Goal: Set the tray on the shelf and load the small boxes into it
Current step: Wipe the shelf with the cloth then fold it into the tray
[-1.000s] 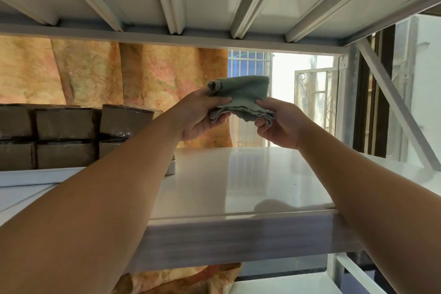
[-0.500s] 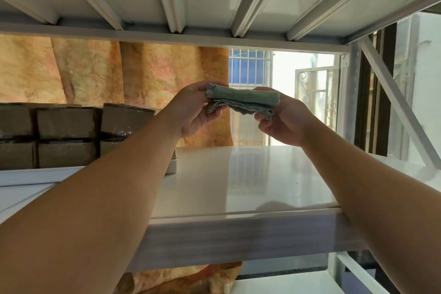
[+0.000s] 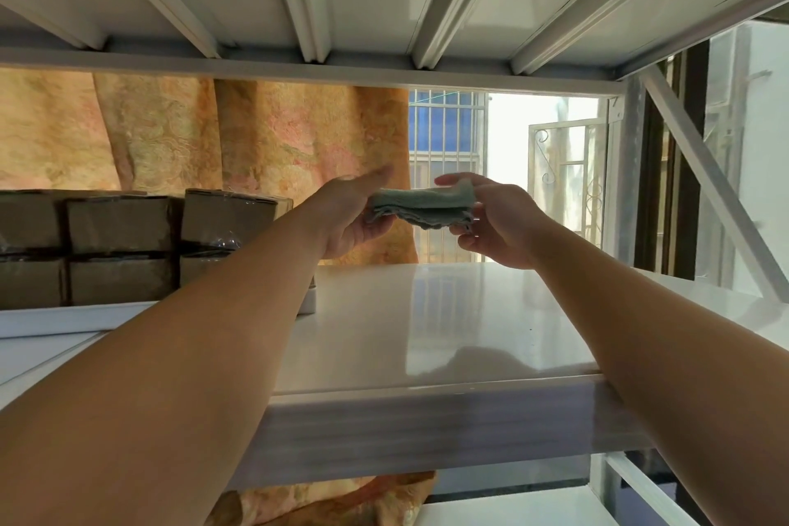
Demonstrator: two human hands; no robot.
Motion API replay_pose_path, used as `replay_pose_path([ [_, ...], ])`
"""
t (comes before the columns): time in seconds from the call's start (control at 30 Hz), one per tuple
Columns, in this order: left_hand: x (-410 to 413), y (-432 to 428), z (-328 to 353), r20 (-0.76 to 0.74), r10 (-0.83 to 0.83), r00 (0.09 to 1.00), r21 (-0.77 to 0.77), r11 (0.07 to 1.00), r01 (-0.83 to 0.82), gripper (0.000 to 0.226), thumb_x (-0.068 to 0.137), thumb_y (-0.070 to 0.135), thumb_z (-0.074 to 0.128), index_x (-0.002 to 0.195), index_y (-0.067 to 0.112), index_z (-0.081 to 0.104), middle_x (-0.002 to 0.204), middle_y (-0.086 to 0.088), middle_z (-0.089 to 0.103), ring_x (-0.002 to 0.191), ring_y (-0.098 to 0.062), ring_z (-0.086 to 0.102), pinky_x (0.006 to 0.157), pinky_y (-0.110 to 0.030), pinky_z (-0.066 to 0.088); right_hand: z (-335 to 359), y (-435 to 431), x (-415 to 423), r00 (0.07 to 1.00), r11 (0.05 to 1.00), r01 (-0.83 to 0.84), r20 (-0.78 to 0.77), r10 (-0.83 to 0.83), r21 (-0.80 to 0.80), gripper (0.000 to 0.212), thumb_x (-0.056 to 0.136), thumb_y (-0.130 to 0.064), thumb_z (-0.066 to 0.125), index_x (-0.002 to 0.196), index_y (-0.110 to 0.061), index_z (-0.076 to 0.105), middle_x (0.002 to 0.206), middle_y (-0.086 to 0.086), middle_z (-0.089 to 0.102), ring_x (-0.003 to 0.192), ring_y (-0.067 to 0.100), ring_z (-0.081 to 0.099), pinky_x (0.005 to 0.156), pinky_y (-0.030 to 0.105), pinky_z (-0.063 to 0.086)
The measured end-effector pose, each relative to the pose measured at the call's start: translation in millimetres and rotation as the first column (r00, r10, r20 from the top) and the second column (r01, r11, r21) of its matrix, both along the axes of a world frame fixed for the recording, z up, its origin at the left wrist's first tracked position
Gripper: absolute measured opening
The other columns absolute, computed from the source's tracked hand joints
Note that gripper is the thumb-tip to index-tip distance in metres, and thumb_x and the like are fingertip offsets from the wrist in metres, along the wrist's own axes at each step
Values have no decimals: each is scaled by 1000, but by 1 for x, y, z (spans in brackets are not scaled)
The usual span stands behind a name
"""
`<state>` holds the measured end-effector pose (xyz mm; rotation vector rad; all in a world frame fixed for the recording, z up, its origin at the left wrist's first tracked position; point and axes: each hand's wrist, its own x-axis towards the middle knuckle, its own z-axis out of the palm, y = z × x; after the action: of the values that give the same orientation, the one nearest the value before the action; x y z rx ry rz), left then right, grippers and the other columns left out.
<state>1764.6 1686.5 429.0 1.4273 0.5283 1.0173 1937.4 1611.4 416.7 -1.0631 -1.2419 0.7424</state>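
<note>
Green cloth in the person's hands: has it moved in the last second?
Yes. The green cloth has dropped slightly toward the white shelf, now flatter between the left hand and right hand.

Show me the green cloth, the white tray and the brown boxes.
green cloth [image 3: 422, 205], head view, middle of the folded stack.
white tray [image 3: 64, 319], head view, its front wall.
brown boxes [image 3: 119, 222], head view, front face of an upper box.
</note>
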Motion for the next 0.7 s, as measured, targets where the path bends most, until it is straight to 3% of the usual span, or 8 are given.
replay_pose_path([
  [0.03,0,0,0,-36,5,999,18,1000,-4,21,90,18,61,103,6,50,92,-11,51,78,-16,53,61,-23,54,0,-1,0,1000,1000,9,30,-9,-29,22,100,-20,40,106,-12,60,97,15,51,63,16,45,54,23,37],
  [0.1,1,3,-2,-75,22,997,26,999,-20,45,84,6,66,124,7,44,110,-15,52,90,-20,56,63,-25,53,-1,0,1,997,994,59,52,-54,-96,38,99,-46,39,111,-13,54,92,13,52,64,16,48,55,23,40],
  [0.2,1,4,-4,-72,68,995,22,998,-67,62,80,-1,69,133,8,38,128,-19,47,108,-28,55,66,-27,53,-2,2,3,1000,983,3,17,0,-183,57,92,-62,33,115,-14,55,80,10,57,59,16,50,54,24,41],
  [0.27,0,4,-4,-56,87,995,18,996,-86,65,79,-3,69,134,8,37,130,-20,46,109,-29,55,65,-27,53,-3,2,2,989,978,-34,131,63,-208,48,92,-56,44,111,-15,57,79,6,54,60,12,46,56,22,37],
  [0.37,1,5,-3,-57,99,993,39,994,-97,69,79,-3,69,137,11,35,128,-18,47,100,-24,54,61,-25,50,-5,5,0,959,986,-7,279,55,-169,23,91,-22,62,111,-14,58,86,5,51,64,11,42,56,21,34],
  [0.5,2,2,-1,-75,64,995,32,998,-61,72,79,-3,68,139,16,34,116,-13,53,83,-17,55,60,-25,46,-3,5,4,978,987,103,191,-79,-120,32,83,-9,67,114,-9,58,91,3,55,78,14,49,64,24,38],
  [0.6,1,0,0,-70,18,997,31,999,-16,68,81,-3,66,139,16,35,101,-8,55,79,-15,55,61,-24,44,0,2,4,999,997,-2,54,6,-73,15,85,-1,61,96,-10,59,89,3,55,84,14,52,68,23,44],
  [0.7,1,0,2,-81,-5,997,86,996,12,42,81,-4,65,118,12,52,99,-8,57,86,-18,55,66,-24,45,2,-1,1,988,991,-137,-70,136,-9,18,87,3,54,102,-8,54,98,8,55,91,19,58,77,26,55],
])
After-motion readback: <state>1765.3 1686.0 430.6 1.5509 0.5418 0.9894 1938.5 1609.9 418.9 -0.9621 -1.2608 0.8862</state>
